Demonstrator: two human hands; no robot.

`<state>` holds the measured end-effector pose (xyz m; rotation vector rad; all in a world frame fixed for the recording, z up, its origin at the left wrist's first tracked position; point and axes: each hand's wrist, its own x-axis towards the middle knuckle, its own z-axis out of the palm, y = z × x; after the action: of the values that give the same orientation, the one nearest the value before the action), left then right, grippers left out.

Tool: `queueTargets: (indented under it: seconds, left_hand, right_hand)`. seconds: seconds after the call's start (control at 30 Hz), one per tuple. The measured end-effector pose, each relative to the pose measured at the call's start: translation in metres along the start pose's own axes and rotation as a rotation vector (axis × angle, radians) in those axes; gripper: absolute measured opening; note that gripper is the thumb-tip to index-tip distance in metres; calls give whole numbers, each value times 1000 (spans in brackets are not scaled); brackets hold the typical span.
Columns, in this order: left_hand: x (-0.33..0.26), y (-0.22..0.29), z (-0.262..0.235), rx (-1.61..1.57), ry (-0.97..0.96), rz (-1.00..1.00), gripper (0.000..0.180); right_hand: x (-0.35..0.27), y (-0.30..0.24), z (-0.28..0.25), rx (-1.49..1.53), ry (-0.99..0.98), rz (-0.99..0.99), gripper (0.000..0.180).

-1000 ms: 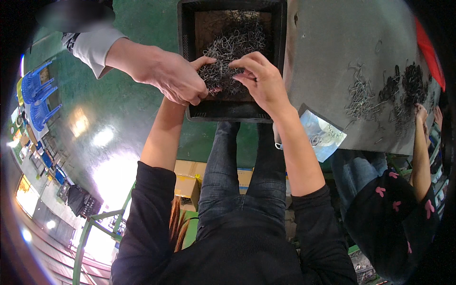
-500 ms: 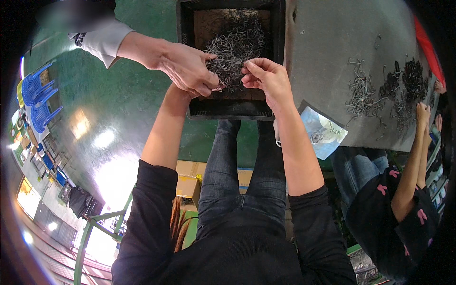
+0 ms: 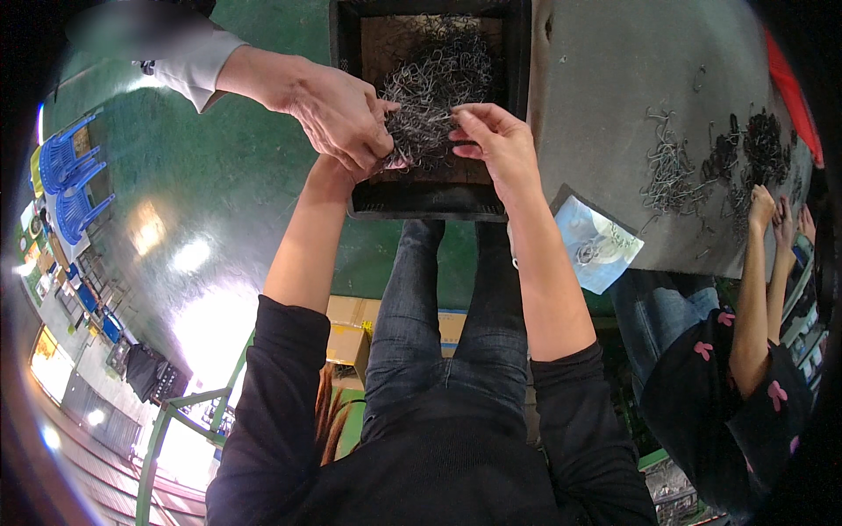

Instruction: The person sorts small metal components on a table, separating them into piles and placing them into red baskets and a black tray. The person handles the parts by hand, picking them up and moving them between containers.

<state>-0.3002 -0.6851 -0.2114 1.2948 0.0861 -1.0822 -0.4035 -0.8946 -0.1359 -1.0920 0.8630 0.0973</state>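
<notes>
looks partway: metal hooks [image 3: 430, 83] still heaped in crate [image 3: 430, 202], more on right table [image 3: 605, 105]. right hand [image 3: 502, 145] narrow, grip unclear; left hand [image 3: 340, 171] mostly hidden, can't tell.

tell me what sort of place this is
Likely a factory workshop: a black plastic crate of tangled grey metal hooks, a grey worktable strewn with dark metal hooks, and a glossy green floor.

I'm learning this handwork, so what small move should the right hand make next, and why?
I'd probably ease the right hand slowly back from the tangled wire hooks: its thumb and forefinger look nearly pinched at the pile's right side, perhaps on one, and a quick pull might drag others along. A co-worker's hand by the left wrist leaves limited room.
</notes>
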Motion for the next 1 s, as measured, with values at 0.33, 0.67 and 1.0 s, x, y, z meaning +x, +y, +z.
queueTargets:
  seconds: [0.33, 0.67, 1.0]
  left_hand:
    - [-20, 18, 2, -88, -52, -37, 23]
    - [-24, 50, 49, -219, 69, -352, 35]
    - [-42, 47, 64, -184, 71, -234, 61]
  right_hand:
    - [90, -16, 17, -1203, 252, -219, 54]
    - [123, -32, 21, -1553, 25, 101, 41]
    - [31, -16, 19, -953, 291, -199, 32]
